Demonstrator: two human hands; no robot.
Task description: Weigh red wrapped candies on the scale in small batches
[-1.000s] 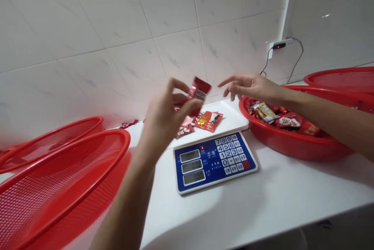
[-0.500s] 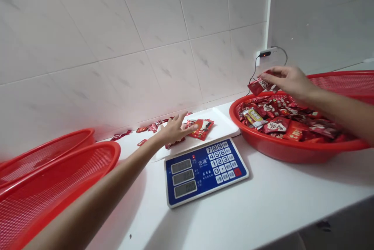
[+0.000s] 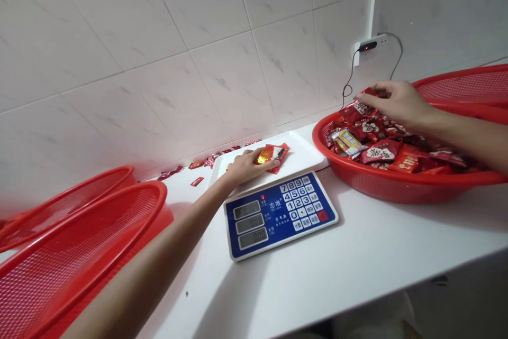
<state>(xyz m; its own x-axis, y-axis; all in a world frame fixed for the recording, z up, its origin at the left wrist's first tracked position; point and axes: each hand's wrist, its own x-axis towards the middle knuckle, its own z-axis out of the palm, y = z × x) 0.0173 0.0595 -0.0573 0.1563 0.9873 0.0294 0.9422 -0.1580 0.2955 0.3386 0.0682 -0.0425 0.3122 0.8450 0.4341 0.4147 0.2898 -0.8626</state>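
Note:
My left hand (image 3: pixel 246 166) lies over the white weighing pan (image 3: pixel 305 155), its thumb and fingers closed around a shiny red-and-gold snack packet (image 3: pixel 273 156). Part of what lies beneath the palm is hidden. Just in front of the pan is the scale's blue keypad panel (image 3: pixel 281 216), with its displays lit too dimly to read fully. Above the right-hand red basket (image 3: pixel 397 191), my right hand (image 3: pixel 399 102) pinches a small red wrapped packet (image 3: pixel 354 110). Under it, the basket holds a heap of red packets and one yellow-and-white packet (image 3: pixel 349 142).
Two red mesh baskets (image 3: pixel 130 212) stand at the left, and another red basket (image 3: pixel 464 85) is behind the full one. Several red packets (image 3: pixel 210 160) lie along the tiled wall. A power socket (image 3: pixel 369 45) with a cable hangs above the table (image 3: pixel 357 254).
My left hand has come down from hovering open over the pan and closed on the packet there. My right hand, still holding its packet, is lower over the heap.

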